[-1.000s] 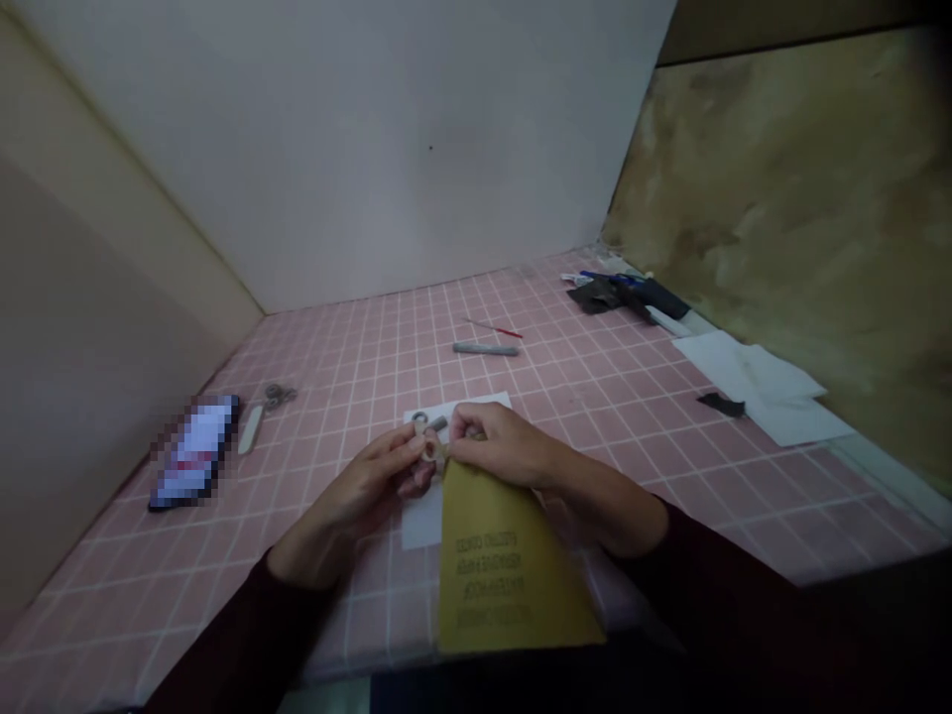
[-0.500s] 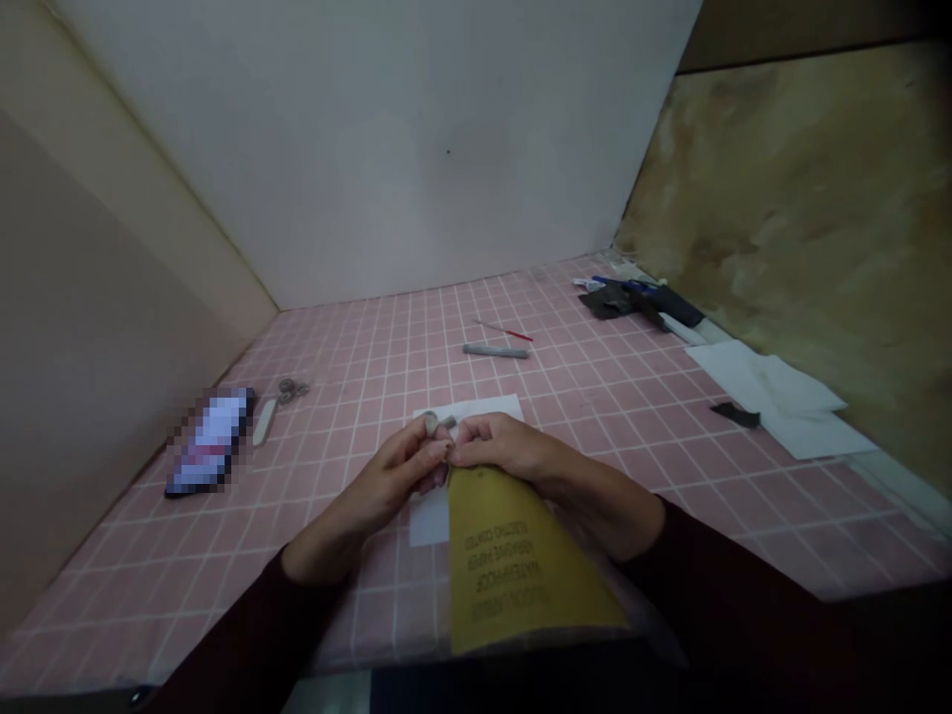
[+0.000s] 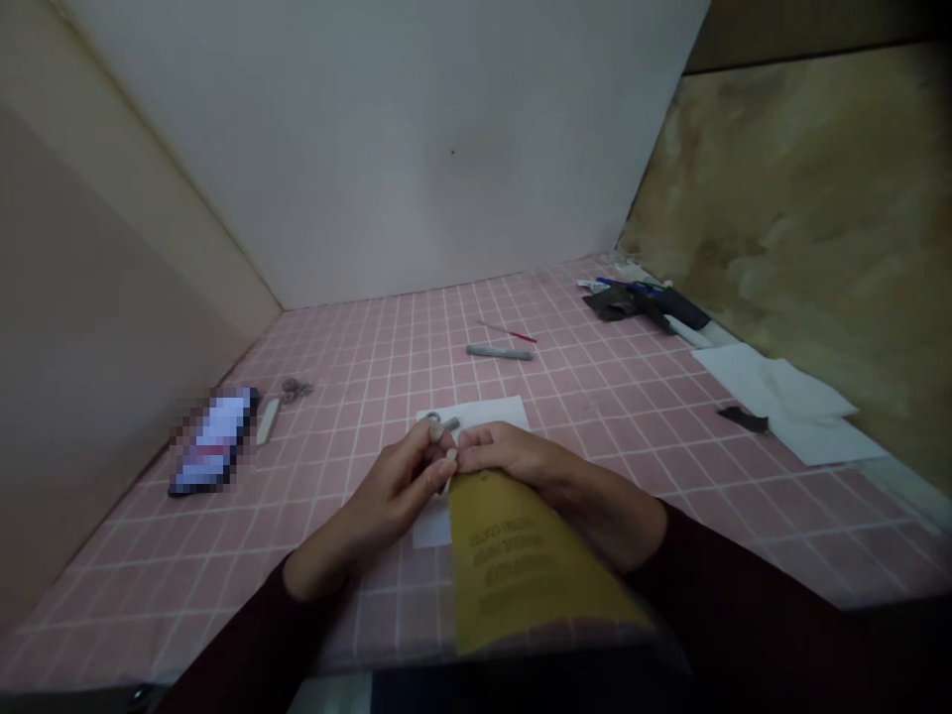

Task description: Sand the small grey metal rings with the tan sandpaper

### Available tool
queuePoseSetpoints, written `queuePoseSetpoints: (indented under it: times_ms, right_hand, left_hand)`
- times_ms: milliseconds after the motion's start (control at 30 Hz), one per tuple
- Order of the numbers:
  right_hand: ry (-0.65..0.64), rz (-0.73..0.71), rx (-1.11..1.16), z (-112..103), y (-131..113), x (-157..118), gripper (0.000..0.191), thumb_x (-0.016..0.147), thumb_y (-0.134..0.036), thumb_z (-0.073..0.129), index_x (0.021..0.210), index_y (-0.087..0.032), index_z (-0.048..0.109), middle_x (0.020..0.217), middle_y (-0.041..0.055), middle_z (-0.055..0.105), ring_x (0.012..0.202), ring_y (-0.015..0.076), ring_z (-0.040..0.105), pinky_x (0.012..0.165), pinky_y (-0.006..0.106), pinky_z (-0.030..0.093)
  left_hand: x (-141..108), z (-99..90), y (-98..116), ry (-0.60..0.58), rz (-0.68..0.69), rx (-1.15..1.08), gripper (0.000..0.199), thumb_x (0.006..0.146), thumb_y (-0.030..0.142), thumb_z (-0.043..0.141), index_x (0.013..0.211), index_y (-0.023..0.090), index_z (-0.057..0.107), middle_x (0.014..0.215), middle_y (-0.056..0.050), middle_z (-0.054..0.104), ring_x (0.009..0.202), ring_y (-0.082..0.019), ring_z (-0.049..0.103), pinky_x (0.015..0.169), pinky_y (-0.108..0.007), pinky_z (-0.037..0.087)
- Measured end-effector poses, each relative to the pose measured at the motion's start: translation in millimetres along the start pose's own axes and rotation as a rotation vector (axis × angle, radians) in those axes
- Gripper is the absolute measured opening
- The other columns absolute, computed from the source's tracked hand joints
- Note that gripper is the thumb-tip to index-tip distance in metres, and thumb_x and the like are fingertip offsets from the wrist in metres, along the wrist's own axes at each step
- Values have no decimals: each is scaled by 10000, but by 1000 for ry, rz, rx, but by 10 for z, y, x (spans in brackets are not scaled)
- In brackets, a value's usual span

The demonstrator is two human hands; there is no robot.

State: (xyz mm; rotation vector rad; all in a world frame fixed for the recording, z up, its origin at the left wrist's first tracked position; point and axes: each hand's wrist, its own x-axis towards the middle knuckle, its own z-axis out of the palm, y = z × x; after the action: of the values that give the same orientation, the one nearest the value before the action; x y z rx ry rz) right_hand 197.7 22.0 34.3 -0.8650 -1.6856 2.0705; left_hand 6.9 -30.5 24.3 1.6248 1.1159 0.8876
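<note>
My left hand pinches a small grey metal piece with a ring end between thumb and fingers. My right hand holds the top edge of a yellow-brown sheet of sandpaper with printed text on its back; the sheet slopes down toward me. Both hands meet above a white sheet of paper lying on the pink tiled table. The grey piece touches the sandpaper's upper edge.
A phone lies at the left with a white stick and small scissors beside it. A grey tool and thin red stick lie farther back. Dark scraps, pens and white paper sheets sit at the right.
The camera view has shifted slightly, so everything appears a little further right. The sandpaper has tilted lower toward me. My hands stay together on the small piece.
</note>
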Motion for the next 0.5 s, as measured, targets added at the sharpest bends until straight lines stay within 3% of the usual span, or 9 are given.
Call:
queuePoseSetpoints:
  times_ms: [167, 233, 333, 400, 500]
  right_hand:
    - [339, -245, -453, 32, 55, 81, 151, 748, -186, 624, 692, -194, 484, 728, 1, 554, 712, 151, 490, 647, 276, 339]
    - [267, -202, -389, 0, 82, 109, 163, 762, -237, 633, 702, -195, 487, 736, 4, 555, 704, 151, 486, 635, 276, 343]
    - [51, -32, -137, -54, 110, 126, 246, 785, -375, 649, 737, -203, 479, 697, -11, 530, 613, 133, 454, 569, 266, 331]
    - [99, -62, -189, -55, 116, 120, 236, 792, -361, 645, 731, -206, 478, 693, -9, 532, 621, 139, 464, 576, 272, 336]
    - [273, -236, -443, -7, 107, 85, 110, 807, -243, 611, 780, -212, 510, 718, -1, 572, 687, 169, 520, 634, 296, 363]
  left_hand:
    - [63, -11, -108, -119, -146, -242, 276, 973, 429, 531, 870, 177, 485, 704, 41, 403, 601, -102, 343, 560, -255, 275]
    - [50, 0, -82, -65, -121, -194, 281, 968, 439, 540, 875, 180, 485, 723, 35, 421, 618, -106, 360, 570, -256, 285]
    - [14, 18, -7, 11, -58, -72, 289, 953, 460, 569, 905, 186, 492, 736, 29, 446, 640, -115, 385, 584, -261, 303]
    - [15, 20, 9, 5, -56, -110, 313, 938, 481, 584, 894, 187, 487, 720, 34, 442, 623, -112, 386, 579, -262, 301]
    - [56, 2, -38, -76, -108, -239, 352, 930, 513, 575, 848, 183, 482, 694, 37, 440, 591, -103, 376, 559, -263, 279]
